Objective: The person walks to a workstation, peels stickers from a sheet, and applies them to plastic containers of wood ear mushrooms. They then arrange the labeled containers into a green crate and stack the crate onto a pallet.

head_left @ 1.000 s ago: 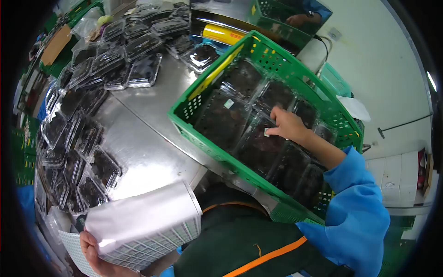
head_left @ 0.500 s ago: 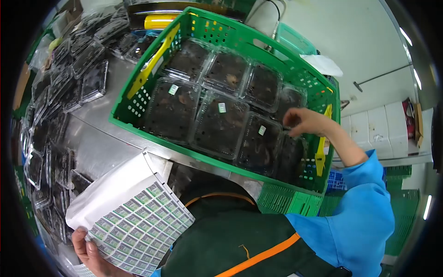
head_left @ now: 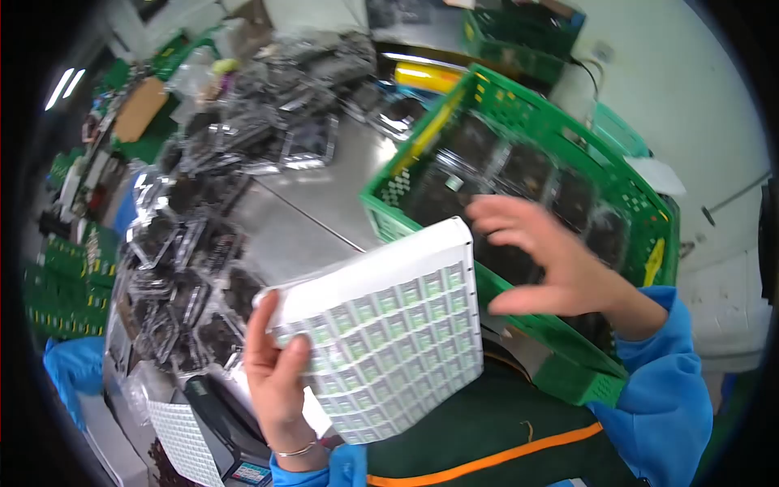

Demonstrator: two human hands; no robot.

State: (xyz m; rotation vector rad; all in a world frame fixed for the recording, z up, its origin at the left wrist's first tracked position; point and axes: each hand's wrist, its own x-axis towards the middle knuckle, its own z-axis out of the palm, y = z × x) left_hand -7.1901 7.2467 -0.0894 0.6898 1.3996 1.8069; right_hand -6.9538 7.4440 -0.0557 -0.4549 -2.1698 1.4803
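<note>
My left hand (head_left: 280,365) pinches the left edge of a sheet of small green and white labels (head_left: 389,341), held up over my lap. Fingers spread and nothing in them, my right hand (head_left: 540,260) is just right of the sheet's upper edge, in front of the green crate (head_left: 568,122). Inside the crate lie several clear-lidded boxes with dark contents (head_left: 523,170). One box at the crate's left carries a small label (head_left: 454,183). My right hand and the sheet hide part of the crate and its boxes.
Piles of clear plastic boxes (head_left: 195,195) spread over the left and back of the metal table (head_left: 304,211). A second label sheet (head_left: 185,442) lies at the lower left beside a black device (head_left: 227,414). A yellow roll (head_left: 426,77) is behind the crate.
The view has swung left, so the crate now appears further right. My left hand has raised the label sheet. My right hand has left the crate's right end and opened near the sheet.
</note>
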